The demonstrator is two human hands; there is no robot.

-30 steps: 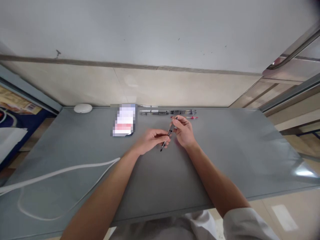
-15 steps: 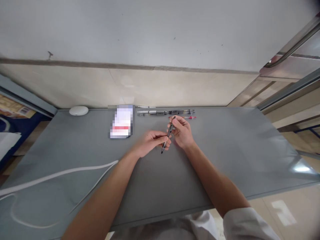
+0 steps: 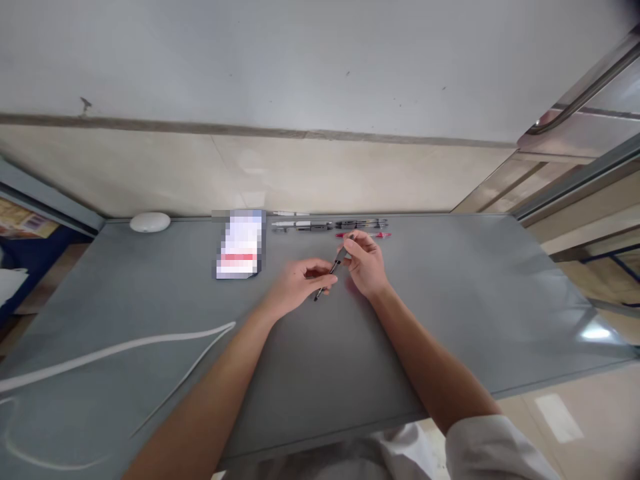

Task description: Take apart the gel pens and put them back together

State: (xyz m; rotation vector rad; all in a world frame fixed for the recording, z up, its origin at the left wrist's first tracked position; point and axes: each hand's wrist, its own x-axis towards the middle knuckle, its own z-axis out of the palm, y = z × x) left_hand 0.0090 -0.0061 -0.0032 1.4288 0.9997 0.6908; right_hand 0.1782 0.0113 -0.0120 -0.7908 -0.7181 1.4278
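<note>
A slim dark pen (image 3: 337,265) slants between my two hands above the grey table. My right hand (image 3: 367,267) pinches its upper, thicker dark end between thumb and fingers. Lower down, the thumb and fingers of my left hand (image 3: 300,283) grip the pen's barrel, and its dark lower end sticks out below them. Just behind my right hand lies a red pen (image 3: 384,235), partly covered by the fingers. Further back, several dark and clear pens (image 3: 361,223) and white-and-black pens (image 3: 305,225) lie in a row along the table's rear edge.
A phone (image 3: 241,240) with a lit, blurred screen lies left of the pens. A white oval object (image 3: 150,222) sits at the back left. White cable (image 3: 135,343) crosses the table (image 3: 450,300) at the left. The wall (image 3: 320,173) rises behind.
The pen has tilted further, its lower end swinging left and slightly up. My left hand has shifted a little left, while my right hand stays almost in place.
</note>
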